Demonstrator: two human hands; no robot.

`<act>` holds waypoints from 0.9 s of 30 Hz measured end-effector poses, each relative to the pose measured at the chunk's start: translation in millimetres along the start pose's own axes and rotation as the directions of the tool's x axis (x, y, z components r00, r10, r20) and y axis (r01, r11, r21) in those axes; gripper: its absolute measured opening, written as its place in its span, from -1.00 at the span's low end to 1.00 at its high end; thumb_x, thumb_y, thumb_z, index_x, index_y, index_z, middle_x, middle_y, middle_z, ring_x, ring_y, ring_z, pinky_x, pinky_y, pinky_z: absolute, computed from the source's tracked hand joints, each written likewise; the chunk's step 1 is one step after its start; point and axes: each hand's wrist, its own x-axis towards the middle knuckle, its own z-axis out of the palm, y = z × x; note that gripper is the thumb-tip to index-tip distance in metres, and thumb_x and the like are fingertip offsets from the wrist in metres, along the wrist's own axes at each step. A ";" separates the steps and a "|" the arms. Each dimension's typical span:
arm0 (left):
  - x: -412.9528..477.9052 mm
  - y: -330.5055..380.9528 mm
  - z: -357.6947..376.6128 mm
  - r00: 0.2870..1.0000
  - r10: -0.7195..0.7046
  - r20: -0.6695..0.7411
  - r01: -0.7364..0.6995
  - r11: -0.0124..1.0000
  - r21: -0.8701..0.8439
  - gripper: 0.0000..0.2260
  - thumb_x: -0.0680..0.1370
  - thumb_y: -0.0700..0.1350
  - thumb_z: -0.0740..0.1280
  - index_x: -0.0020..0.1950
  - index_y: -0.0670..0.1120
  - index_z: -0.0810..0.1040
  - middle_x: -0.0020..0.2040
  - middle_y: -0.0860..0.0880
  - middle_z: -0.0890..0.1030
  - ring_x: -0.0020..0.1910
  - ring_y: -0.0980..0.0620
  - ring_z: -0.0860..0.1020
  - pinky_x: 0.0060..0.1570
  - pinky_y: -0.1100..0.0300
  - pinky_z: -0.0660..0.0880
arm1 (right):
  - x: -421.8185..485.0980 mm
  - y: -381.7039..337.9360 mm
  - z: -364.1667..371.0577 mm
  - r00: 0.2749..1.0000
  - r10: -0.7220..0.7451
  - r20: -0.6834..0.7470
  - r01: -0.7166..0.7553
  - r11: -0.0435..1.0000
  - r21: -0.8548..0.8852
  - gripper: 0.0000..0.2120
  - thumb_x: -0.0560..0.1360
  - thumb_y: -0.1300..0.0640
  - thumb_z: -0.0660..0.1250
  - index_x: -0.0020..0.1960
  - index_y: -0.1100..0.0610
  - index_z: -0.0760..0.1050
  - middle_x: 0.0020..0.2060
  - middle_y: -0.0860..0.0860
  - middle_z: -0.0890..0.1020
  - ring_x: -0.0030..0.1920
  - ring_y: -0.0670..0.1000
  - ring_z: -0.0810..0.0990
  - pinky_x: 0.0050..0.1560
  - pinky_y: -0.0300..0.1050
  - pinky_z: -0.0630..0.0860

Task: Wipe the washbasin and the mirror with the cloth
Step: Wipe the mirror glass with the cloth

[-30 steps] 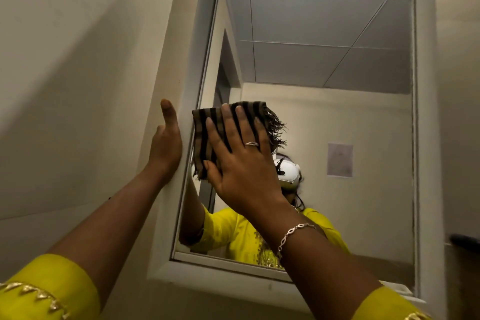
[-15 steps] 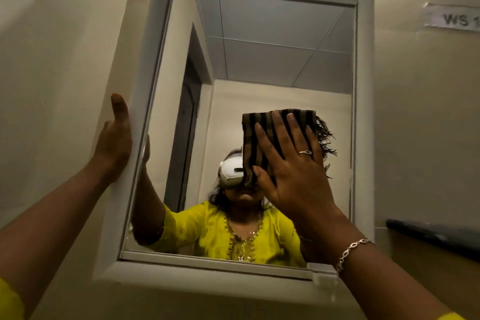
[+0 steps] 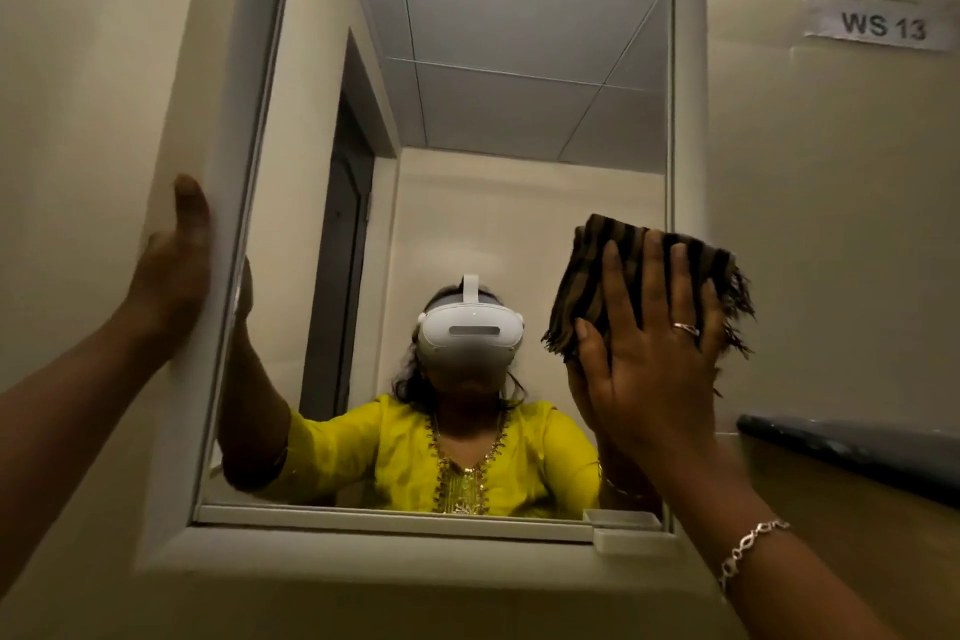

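Head view: striped cloth (image 3: 602,276), folded and fringed along one side, is pressed flat against the right edge of the mirror (image 3: 483,161), lapping onto the right side of the white frame (image 3: 691,172) at about mid-height. Step in hand, by judgement, is the mirror wipe, with the cloth at the right limit of the glass; the washbasin is not in view, so its condition cannot be assessed. The next move would call for carrying the pad across glass it has not yet covered, under even pressure, with care that the fringe does not catch the small white tray (image 3: 631,538) at the frame's lower right corner. Right hand (image 3: 649,359): fully spread, fingers apart and straight, palm bearing on the cloth rather than gripping it. Left hand (image 3: 174,276): open, thumb raised, palm laid against the outer left side of the frame, apparently as a brace; it holds nothing. A paper label (image 3: 878,23) reading WS 13 is fixed to the wall at upper right.
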 end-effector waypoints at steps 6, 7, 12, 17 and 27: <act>-20.9 7.2 -0.4 0.995 -0.084 0.057 0.084 0.996 -0.011 -0.42 0.53 0.30 -0.13 -0.33 -0.11 0.40 -0.50 -0.14 0.48 -0.70 0.15 0.44 -0.59 0.27 0.47 | -11.6 -34.0 3.4 0.998 0.067 0.010 -0.068 0.997 0.033 -0.42 0.55 -0.13 -0.09 0.51 0.08 0.06 0.50 0.19 0.09 0.49 0.19 0.00 0.44 0.17 -0.04; -25.5 0.6 -2.2 0.990 -0.113 0.090 0.116 0.993 -0.035 -0.40 0.52 0.31 -0.13 -0.32 -0.11 0.41 -0.46 -0.15 0.48 -0.67 0.12 0.46 -0.50 0.20 0.48 | -13.6 -42.1 3.8 0.998 0.061 0.016 -0.061 0.997 0.039 -0.42 0.55 -0.14 -0.10 0.51 0.08 0.05 0.50 0.19 0.09 0.49 0.20 0.00 0.43 0.18 -0.04; -57.6 -21.8 -8.3 0.984 -0.164 0.068 0.165 0.986 -0.013 -0.38 0.53 0.26 -0.15 -0.16 -0.17 0.49 -0.36 -0.13 0.47 -0.39 -0.06 0.46 -0.32 0.17 0.41 | -16.6 -90.5 5.5 1.000 0.004 0.025 -0.006 0.997 0.078 -0.42 0.55 -0.13 -0.05 0.50 0.10 0.10 0.48 0.22 0.12 0.48 0.22 0.02 0.42 0.21 -0.01; -84.9 -27.6 -10.9 0.992 -0.123 -0.006 0.123 0.989 0.083 -0.58 0.45 0.29 -0.13 -0.37 0.02 0.25 -0.39 -0.01 0.33 -0.37 0.06 0.35 -0.34 0.26 0.25 | -9.9 -146.6 9.5 0.995 -0.078 0.054 0.070 0.988 0.140 -0.41 0.53 -0.12 0.02 0.50 0.08 0.11 0.49 0.20 0.11 0.49 0.20 0.00 0.42 0.20 -0.06; -75.3 -52.4 -15.8 0.990 -0.115 0.084 0.112 0.993 0.041 0.00 0.18 0.60 -0.10 -0.25 -0.38 0.45 -0.34 -0.36 0.48 -0.36 -0.29 0.49 -0.24 -0.21 0.50 | 9.2 -218.4 18.8 0.970 -0.239 0.039 0.225 0.948 0.225 -0.41 0.52 -0.10 0.05 0.49 0.10 0.13 0.49 0.20 0.11 0.49 0.19 -0.03 0.43 0.19 -0.10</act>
